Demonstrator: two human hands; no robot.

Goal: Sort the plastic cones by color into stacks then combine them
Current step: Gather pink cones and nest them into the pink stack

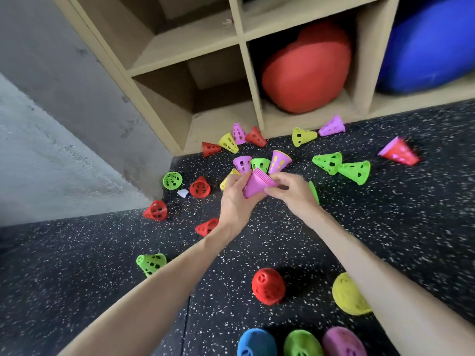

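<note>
I count seven red cones (268, 286), seven green cones (356, 171), four yellow cones (303, 136) and one blue cone (255, 343) near me. Six purple cones (332, 125) lie singly, one nested in a red, plus one purple stack (257, 185) whose layers I can't count. Far off: one red ball (305, 70), one blue ball (429, 44).

The bottom edge crops the blue cone (256, 343).

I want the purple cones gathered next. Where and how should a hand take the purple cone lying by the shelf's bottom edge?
Pinch the purple cone across its narrow tip from above; it lies on its side, its wide rim toward the shelf.
</note>
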